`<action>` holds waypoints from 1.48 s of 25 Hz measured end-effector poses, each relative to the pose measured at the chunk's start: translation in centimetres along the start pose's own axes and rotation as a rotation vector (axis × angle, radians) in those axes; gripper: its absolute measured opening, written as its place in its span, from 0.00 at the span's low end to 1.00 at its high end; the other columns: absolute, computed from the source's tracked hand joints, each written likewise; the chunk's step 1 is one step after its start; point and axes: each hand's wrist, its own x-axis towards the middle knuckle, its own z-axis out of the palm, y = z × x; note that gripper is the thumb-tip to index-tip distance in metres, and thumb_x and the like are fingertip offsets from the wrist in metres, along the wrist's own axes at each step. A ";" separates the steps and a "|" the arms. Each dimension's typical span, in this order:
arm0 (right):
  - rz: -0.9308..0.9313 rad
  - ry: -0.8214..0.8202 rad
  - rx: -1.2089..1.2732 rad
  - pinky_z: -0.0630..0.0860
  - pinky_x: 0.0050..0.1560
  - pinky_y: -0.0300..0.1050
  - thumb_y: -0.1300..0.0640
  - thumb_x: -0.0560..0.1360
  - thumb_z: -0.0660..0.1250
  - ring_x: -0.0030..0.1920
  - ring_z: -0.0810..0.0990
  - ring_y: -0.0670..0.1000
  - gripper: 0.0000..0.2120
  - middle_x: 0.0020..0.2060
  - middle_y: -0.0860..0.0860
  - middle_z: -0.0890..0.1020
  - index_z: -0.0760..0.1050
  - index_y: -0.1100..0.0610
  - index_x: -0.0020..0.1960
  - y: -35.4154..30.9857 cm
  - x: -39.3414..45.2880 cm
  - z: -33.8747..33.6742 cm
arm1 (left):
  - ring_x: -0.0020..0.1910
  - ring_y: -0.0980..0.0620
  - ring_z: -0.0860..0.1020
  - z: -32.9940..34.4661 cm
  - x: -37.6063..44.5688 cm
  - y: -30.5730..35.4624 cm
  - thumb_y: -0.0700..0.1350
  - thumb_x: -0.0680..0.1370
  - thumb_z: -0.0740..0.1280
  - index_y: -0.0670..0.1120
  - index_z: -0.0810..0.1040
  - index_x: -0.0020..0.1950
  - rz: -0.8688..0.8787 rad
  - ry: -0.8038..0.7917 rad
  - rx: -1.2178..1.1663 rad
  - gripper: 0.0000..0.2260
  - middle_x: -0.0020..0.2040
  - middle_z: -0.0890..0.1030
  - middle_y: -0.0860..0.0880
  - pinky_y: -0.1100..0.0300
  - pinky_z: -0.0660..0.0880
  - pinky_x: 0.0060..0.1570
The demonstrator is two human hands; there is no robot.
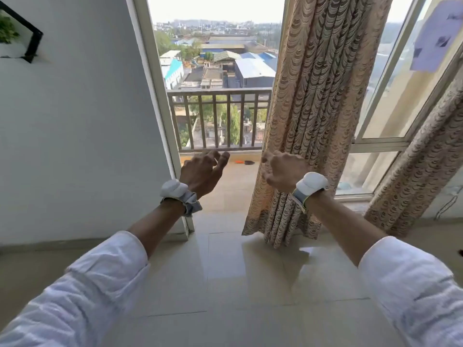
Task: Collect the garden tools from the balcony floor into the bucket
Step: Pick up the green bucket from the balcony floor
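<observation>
Both my arms are stretched forward toward an open balcony doorway. My left hand (203,172) is raised with its fingers loosely apart and holds nothing. My right hand (284,171) hangs beside the curtain, fingers curled down and apart, also empty. Beyond the hands, on the balcony floor near the railing, lies a small garden trowel (246,162) with an orange handle and a dark blade. Another orange bit shows at the left edge of the doorway behind my left hand. No bucket is in view.
A patterned beige curtain (315,121) hangs right of the doorway, down to the tiled floor (225,271). A white wall (75,134) flanks the left. The balcony railing (220,116) closes the far side. A glass window panel (380,121) stands at the right.
</observation>
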 end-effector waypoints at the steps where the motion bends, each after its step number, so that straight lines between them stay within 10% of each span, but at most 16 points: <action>1: -0.016 -0.042 0.018 0.77 0.61 0.59 0.42 0.79 0.61 0.56 0.83 0.57 0.19 0.60 0.51 0.82 0.73 0.49 0.67 1.1 2.5 1.4 | 0.54 0.44 0.81 1.7 2.3 -0.4 0.66 0.82 0.50 0.51 0.80 0.56 -0.035 -0.025 -0.019 0.26 0.56 0.84 0.48 0.54 0.70 0.47; 20: 0.113 -0.500 0.142 0.72 0.46 0.44 0.44 0.75 0.63 0.56 0.82 0.54 0.18 0.57 0.48 0.83 0.76 0.46 0.63 4.3 41.5 25.1 | 0.55 0.41 0.80 26.5 35.5 -20.0 0.69 0.81 0.45 0.49 0.76 0.61 -0.316 -0.512 -0.074 0.30 0.56 0.84 0.47 0.50 0.71 0.47; 37: 0.495 -0.603 0.465 0.80 0.58 0.50 0.52 0.76 0.65 0.56 0.83 0.59 0.15 0.57 0.57 0.84 0.81 0.56 0.59 17.1 80.7 42.7 | 0.55 0.41 0.79 47.1 76.6 -31.1 0.63 0.82 0.55 0.47 0.76 0.56 -0.347 -0.730 -0.045 0.21 0.57 0.83 0.44 0.50 0.72 0.51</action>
